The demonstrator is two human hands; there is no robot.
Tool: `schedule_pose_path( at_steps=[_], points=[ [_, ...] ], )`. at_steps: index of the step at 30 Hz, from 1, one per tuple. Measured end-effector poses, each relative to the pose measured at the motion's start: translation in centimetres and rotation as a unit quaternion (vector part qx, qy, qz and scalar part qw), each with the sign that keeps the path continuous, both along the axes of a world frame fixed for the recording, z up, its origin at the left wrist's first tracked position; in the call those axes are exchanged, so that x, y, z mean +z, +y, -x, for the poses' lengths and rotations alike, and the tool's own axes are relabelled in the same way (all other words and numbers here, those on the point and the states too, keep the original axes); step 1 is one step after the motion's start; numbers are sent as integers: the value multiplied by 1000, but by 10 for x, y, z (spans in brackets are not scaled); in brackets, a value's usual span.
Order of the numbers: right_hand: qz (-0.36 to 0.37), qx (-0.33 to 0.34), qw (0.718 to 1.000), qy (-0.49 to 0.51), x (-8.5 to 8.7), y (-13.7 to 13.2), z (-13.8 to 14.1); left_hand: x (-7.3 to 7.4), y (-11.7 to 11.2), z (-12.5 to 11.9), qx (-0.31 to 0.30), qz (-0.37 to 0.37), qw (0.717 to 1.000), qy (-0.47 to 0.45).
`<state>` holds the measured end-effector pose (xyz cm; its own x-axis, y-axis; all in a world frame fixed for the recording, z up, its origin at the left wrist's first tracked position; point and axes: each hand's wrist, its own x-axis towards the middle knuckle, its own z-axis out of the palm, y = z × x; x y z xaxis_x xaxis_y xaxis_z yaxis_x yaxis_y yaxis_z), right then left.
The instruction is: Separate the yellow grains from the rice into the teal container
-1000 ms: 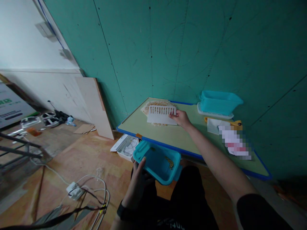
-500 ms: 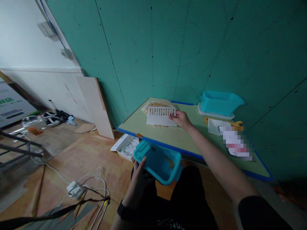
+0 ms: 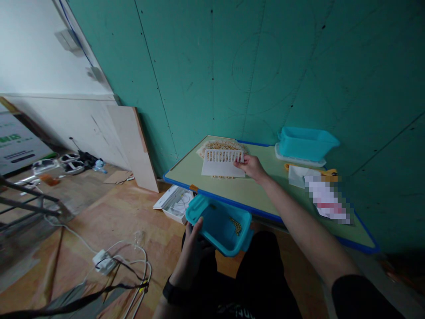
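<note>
At the table's near edge, two-handed work on loose beans. Right hand [image 3: 252, 167] is closed on the right end of a white slotted plate [image 3: 221, 169], thumb and fingers pinching the corner. Plate sits over the near part of a bean pile [image 3: 221, 144] at the far left of the tabletop [image 3: 259, 195]; slots face the pile, solid side faces the wearer. A strip of grains shows past the solid edge too. Can't tell if the plate lies flat or slightly tilted.

Left hand [image 3: 194, 241] grips a turquoise plastic container [image 3: 214, 226] by its left end, thumb at the rim, other fingers mostly hidden. Container is open side up, just below the blue table edging [image 3: 215, 196]; can't tell if they touch. Inside: a small patch of beans [image 3: 236, 225] on the right, most of the floor bare.

My read: gathering step, early, since most beans look to be on the tabletop. Next move calls for a low, steady draw of the plate toward the edge, container tucked under the drop line and level. Risk: beans slipping through the slots or around the ends.

Second turquoise box [image 3: 305, 144] stands well apart, toward the right, on a white lid-like base [image 3: 299, 160].
</note>
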<state>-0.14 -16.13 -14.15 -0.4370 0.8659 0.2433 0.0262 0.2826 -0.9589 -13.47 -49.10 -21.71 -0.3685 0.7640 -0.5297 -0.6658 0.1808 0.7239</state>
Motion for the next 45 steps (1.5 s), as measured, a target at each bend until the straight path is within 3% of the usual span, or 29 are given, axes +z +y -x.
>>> schedule_pose_path(
  at_steps=[22,36,45],
  points=[
    [15,48,999,-3,3,-10,-4,28,-11,-8,12,-21,1000,14],
    [29,74,997,-16,9,-19,-7,6,-1,-3,7,-5,1000,5],
    [54,79,995,-30,16,-26,-10,6,-3,-4,-5,-20,1000,7]
  ],
)
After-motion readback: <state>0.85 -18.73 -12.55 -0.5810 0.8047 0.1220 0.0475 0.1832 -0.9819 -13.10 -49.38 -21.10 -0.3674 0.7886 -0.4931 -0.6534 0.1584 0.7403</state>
